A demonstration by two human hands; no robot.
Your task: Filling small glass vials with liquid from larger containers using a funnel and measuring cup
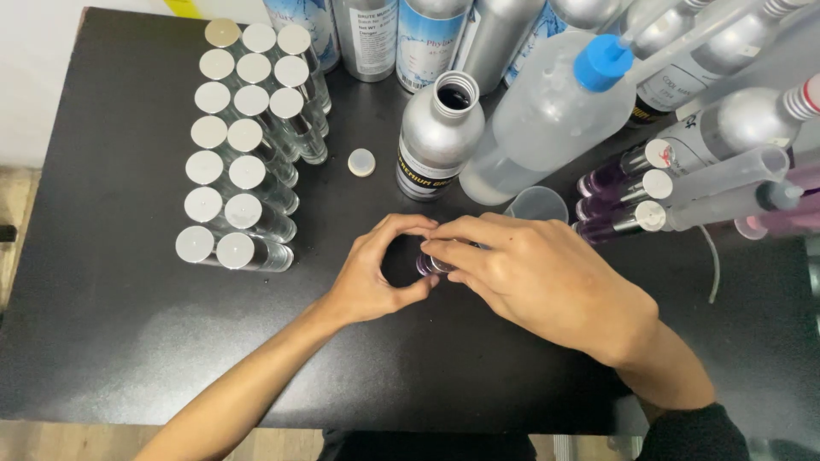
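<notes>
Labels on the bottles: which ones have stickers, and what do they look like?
Open silver bottle, mid-table above the hands: dark band label with yellow print.
Tall bottle, back row: white and blue label.
Grey bottle, beside it: pale label, dark print.
Silver bottles, right: white labels.
Capped clear vials, left: no labels visible.

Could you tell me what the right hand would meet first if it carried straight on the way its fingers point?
Probably the left hand: the right hand points leftward across the small purple vial both hold, though depth is unclear.
</notes>
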